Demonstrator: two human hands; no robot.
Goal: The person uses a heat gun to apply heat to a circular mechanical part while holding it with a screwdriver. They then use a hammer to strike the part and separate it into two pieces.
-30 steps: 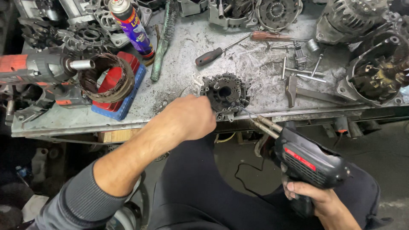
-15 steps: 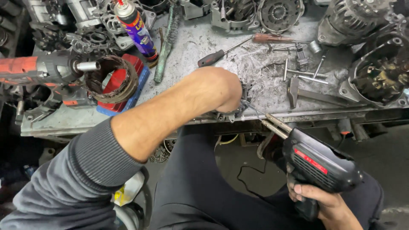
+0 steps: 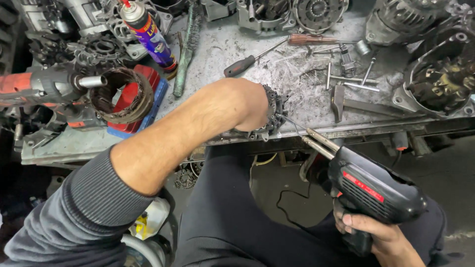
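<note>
Gripping round metal rectifier part with left hand, fingers wrapped round it at near edge of surface. Holding black soldering gun in right hand, fingers closed on grip, tip touching part.

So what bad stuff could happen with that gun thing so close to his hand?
The soldering gun in the right hand has its tip right beside the left hand, which grips the round metal part. A slip could probably burn the fingers. The part also sits at the bench edge, so it might drop. The gun's cord dangles near the lap and could snag.
</note>
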